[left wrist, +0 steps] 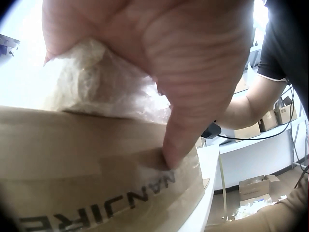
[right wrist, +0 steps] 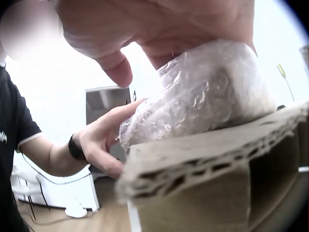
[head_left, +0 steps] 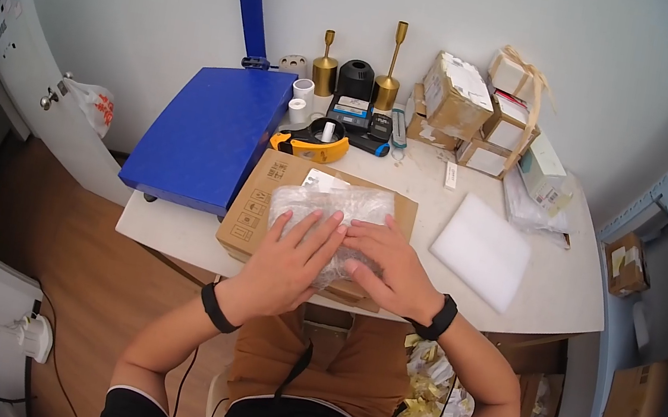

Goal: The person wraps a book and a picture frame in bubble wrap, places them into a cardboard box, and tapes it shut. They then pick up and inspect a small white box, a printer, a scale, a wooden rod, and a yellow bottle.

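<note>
A bundle in clear bubble wrap (head_left: 327,199) lies on a cardboard box (head_left: 256,187) at the table's front edge. My left hand (head_left: 281,266) rests on the bundle's left part with fingers spread; in the left wrist view its thumb touches the printed side of the box (left wrist: 82,169). My right hand (head_left: 390,265) lies over the bundle's right part, fingers extended and thumb apart. In the right wrist view the bubble wrap (right wrist: 207,92) sits under the palm, above the box's corrugated edge (right wrist: 193,169). What is inside the wrap cannot be made out.
A blue platform scale (head_left: 206,132) stands left of the box. Behind are a yellow tape dispenser (head_left: 313,148), gold candle holders (head_left: 387,86) and stacked small boxes (head_left: 456,97). White foam sheets (head_left: 485,250) lie to the right. Shelves (head_left: 649,258) stand at the far right.
</note>
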Demonstrator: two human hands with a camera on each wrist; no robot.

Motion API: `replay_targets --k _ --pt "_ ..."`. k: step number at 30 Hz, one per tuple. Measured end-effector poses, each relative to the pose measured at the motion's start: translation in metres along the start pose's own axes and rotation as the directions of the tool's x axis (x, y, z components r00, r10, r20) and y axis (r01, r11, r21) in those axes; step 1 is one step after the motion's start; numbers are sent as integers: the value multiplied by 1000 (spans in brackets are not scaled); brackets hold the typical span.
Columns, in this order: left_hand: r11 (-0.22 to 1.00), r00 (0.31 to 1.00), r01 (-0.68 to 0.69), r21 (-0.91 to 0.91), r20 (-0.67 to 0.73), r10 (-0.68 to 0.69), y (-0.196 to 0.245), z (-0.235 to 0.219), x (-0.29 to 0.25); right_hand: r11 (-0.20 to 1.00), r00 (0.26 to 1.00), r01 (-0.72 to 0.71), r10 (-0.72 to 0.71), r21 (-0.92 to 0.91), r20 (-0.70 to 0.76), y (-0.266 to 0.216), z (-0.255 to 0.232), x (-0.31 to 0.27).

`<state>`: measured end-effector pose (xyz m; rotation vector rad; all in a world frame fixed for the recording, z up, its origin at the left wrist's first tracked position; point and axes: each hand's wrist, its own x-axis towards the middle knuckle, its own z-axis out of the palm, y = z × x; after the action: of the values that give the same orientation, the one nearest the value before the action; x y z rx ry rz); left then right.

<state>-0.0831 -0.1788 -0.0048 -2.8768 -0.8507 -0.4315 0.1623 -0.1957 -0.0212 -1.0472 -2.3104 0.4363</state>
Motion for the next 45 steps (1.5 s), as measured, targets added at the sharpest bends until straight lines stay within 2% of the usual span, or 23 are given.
replay_targets --k 1,3,4,6,7,9,10,12,16,18,19,21,22,24,25,27,28,30,33,38,40,43,45 --pt "1000 1000 -5 1 0 5 2 1 0 1000 1000 -3 3 -2 -5 6 3 -1" --pt "997 1000 -16 75 -1 16 5 3 0 890 938 -151 267 429 -222 9 8 -2" --pt "997 1000 -24 75 1 24 6 4 0 890 935 -153 271 429 -228 6 10 -2" --pt "998 1000 -19 57 -20 20 7 6 -1 973 894 -171 218 152 -390 -4 14 1" --pt "998 1000 -25 58 -16 26 6 7 -2 972 891 -174 223 155 -395 -5 16 1" --pt "998 999 -37 53 -33 39 5 9 -4 961 852 -269 209 -59 -480 -3 18 1" --pt "998 999 -40 54 -31 41 4 9 -5 961 850 -270 210 -57 -483 2 18 0" --pt "997 997 -49 52 -50 52 4 10 -6 915 881 -404 388 -5 -273 16 18 -5" --pt "998 995 -55 16 -85 56 2 12 -8 928 908 -347 295 -138 -298 14 23 -10" --pt "998 990 -70 -9 -122 68 0 11 -9 922 893 -378 388 87 -226 9 17 -10" --pt "998 991 -65 -9 -121 64 0 11 -10 922 895 -377 387 88 -222 4 17 -10" --pt "995 977 -89 -32 -195 81 -1 12 -9 917 861 -295 377 267 -343 -5 20 -11" --pt "996 978 -85 -32 -196 77 -1 13 -9 918 863 -293 374 267 -340 -8 22 -11" --pt "995 961 -96 -31 -262 85 -1 14 -11 673 732 -225 594 705 -334 -15 24 -10" --pt "995 962 -93 -31 -260 82 -1 14 -11 671 734 -224 593 706 -331 -22 18 -8" --pt "993 944 -96 -71 -322 68 -2 11 -11 217 698 -100 710 971 -87 -37 5 -4" --pt "993 945 -93 -71 -322 66 -3 12 -10 217 700 -101 709 971 -85 -36 4 -5" --pt "989 926 -151 -7 -351 139 -5 17 -9 -99 769 -153 613 983 182 -34 1 -10" --pt "984 900 -173 32 -402 171 -2 22 -7 -165 761 -144 612 976 215 -51 -2 -12" --pt "975 838 -204 92 -498 222 22 10 15 -141 713 -87 683 986 161 -72 -15 -34" --pt "970 819 -207 128 -519 243 37 3 29 -18 678 -3 735 1000 16 -74 -23 -50" --pt "966 785 -227 124 -563 257 64 6 52 77 626 56 774 995 -95 -78 -35 -77" --pt "961 800 -278 4 -553 234 84 14 66 143 580 87 797 986 -167 -75 -38 -100"
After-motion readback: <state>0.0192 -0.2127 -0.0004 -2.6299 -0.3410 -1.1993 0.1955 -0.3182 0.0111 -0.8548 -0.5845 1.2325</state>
